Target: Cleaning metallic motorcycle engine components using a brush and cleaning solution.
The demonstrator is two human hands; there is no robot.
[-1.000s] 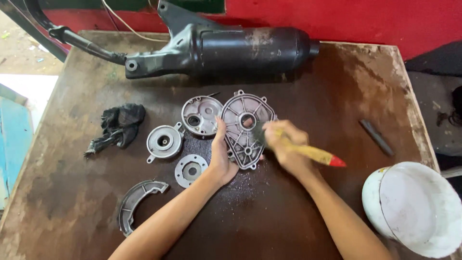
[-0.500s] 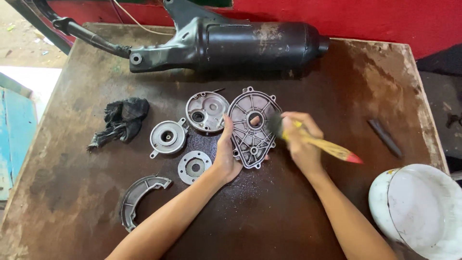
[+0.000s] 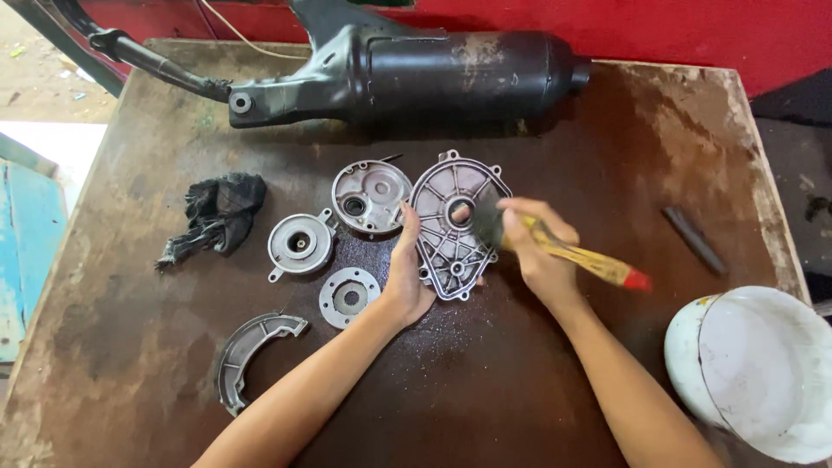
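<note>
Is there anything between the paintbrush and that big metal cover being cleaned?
Nothing visible. The right hand holds the paintbrush with its bristles right on the ribbed metal cover, while the left hand steadies the cover's left edge.

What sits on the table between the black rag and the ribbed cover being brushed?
In the head view, two round grey metal parts lie between the black rag and the ribbed cover: a small flanged housing and, nearer the cover, a larger round housing.
</note>
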